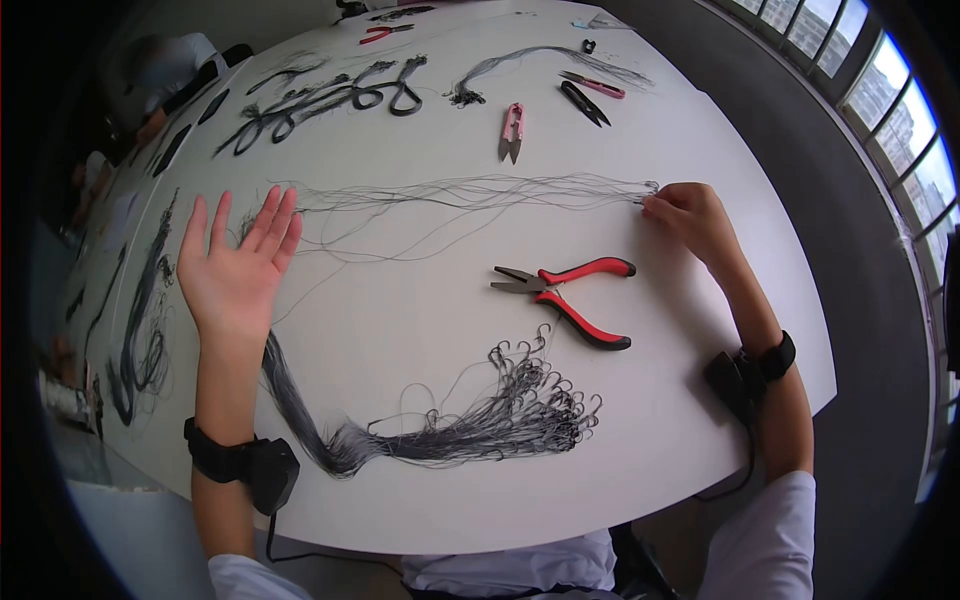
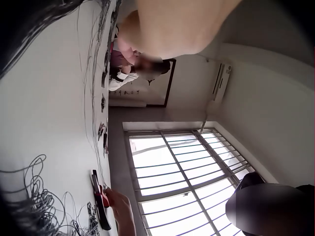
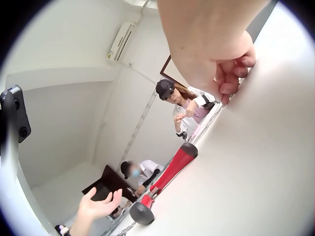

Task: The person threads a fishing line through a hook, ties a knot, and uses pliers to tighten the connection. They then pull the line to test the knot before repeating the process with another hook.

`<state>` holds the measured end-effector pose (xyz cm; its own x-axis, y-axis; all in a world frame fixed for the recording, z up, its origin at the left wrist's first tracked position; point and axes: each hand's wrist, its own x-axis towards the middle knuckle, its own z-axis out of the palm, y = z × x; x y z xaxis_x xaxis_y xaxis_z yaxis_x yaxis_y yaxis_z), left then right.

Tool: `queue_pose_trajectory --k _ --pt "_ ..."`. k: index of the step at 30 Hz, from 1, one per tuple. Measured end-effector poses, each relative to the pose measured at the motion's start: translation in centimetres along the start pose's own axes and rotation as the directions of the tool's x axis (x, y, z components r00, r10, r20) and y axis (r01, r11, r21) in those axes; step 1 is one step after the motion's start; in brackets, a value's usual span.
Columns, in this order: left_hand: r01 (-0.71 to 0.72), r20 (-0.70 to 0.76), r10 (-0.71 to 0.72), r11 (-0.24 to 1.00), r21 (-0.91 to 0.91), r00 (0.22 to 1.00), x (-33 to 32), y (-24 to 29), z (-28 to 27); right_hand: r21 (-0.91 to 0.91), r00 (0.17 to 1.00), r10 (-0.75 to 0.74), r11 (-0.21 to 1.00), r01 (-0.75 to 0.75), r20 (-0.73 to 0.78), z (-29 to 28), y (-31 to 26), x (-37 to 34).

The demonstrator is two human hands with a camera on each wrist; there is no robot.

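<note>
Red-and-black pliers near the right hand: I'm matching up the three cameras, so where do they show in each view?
Head: pliers right of centre, handles spread, below and left of the right hand.
Left wrist: near the bottom, left of centre, seen edge-on.
Right wrist: lower middle, slanting, foreshortened.
Shared landmark: the right hand, visible in all three.

Pliers [image 1: 546, 284] partly block passage between strands [image 1: 480, 193] and hooks [image 1: 548, 405].
</note>
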<state>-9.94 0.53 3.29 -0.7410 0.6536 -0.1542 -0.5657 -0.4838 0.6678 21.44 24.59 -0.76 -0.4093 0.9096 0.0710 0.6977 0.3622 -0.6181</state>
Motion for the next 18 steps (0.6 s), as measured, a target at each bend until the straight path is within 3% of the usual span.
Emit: queue_pose_trajectory --k 1,3,4,6,8,10,12,14,18 --pt "0.0 0.0 0.0 1.0 -0.001 1.0 -0.3 -0.3 0.0 -0.001 1.0 0.0 1.0 0.0 0.0 0.0 0.0 0.0" --pt "0.069 0.168 -0.125 0.95 0.305 0.978 -0.9 -0.8 -0.1 0.03 0.999 -0.024 0.999 0.025 -0.027 0.2 0.1 0.0" --pt "0.069 0.166 -0.124 0.95 0.305 0.978 -1.0 -1.0 -0.1 0.03 0.999 -0.026 0.999 0.026 -0.025 0.0 -0.1 -0.1" --pt "0.13 0.259 -0.272 0.879 0.459 0.927 -1.5 -1.6 -0.1 0.025 0.999 0.036 0.999 -0.036 0.004 -0.3 -0.8 -0.4" --pt "0.136 0.258 -0.287 0.867 0.479 0.923 -2.4 -2.4 0.7 0.049 0.999 0.029 0.998 -0.028 -0.018 -0.1 0.1 0.0" --pt "0.099 0.313 -0.392 0.746 0.659 0.865 -3.0 -3.0 1.0 0.074 0.999 0.018 0.997 -0.015 -0.035 0.2 0.5 0.2" --pt "0.08 0.335 -0.423 0.712 0.697 0.842 -3.7 -3.4 1.4 0.057 0.968 -0.193 0.977 0.204 -0.162 0.6 0.4 -0.3" --pt "-0.002 0.393 -0.569 0.567 0.824 0.722 -4.3 -3.9 1.7 0.089 0.943 -0.314 0.942 0.324 -0.107 0.6 -2.7 -2.2" --pt "-0.069 0.404 -0.664 0.47 0.88 0.629 -4.7 -4.9 1.4 0.175 0.783 -0.604 0.795 0.58 0.15 1.2 -6.9 -5.7"
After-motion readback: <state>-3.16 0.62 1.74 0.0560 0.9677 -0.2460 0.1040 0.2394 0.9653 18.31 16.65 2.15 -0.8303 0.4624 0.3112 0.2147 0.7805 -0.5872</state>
